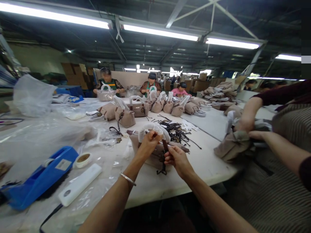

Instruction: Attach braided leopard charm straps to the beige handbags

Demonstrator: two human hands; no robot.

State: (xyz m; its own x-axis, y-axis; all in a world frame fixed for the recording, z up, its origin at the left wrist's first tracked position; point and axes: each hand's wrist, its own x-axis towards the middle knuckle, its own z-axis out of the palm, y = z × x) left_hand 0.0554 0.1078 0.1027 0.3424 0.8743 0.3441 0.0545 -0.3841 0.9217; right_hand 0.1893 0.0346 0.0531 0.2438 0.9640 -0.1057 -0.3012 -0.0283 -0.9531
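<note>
A beige handbag (134, 141) with dark brown trim stands on the table before me. Its carrying handles (165, 132) are wrapped in white padding. My left hand (151, 143) is closed with fingertips pinched at the wrapped handle, above the bag's opening. At the bag's right front, my right hand (178, 159) pinches a dark brown strap (165, 146) that hangs from the handle. A dark corded charm (161, 169) dangles below it against the bag. My wrists and fingers hide part of the bag's front.
Behind the bag lies a pile of dark corded straps (176, 129), with several beige handbags (125, 118) beyond. On the left are a blue tape dispenser (60, 165), a tape roll (83, 160), a white corded device (80, 184) and plastic sheeting. A co-worker's hands (245, 124) handle a bag at right.
</note>
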